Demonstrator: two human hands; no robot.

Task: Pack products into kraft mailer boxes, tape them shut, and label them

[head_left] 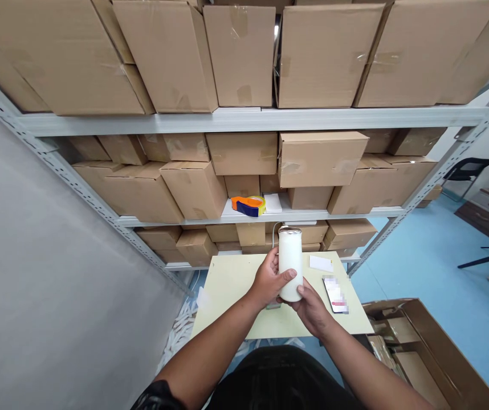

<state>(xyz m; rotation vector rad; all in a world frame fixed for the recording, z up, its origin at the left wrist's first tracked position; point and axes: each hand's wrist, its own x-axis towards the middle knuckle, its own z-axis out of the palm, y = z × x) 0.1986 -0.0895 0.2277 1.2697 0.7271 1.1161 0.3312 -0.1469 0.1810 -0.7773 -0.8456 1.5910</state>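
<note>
Both my hands hold a white cylindrical bottle with a silvery top upright above a small pale yellow table. My left hand wraps around its left side, thumb across the front. My right hand cups the bottle's bottom from below and to the right. A phone lies on the table just right of my hands, and a white card lies behind it.
A grey metal shelf rack stacked with cardboard boxes fills the view ahead. An orange and blue tape dispenser sits on the middle shelf. An open carton stands at lower right on the blue floor. A grey wall is at left.
</note>
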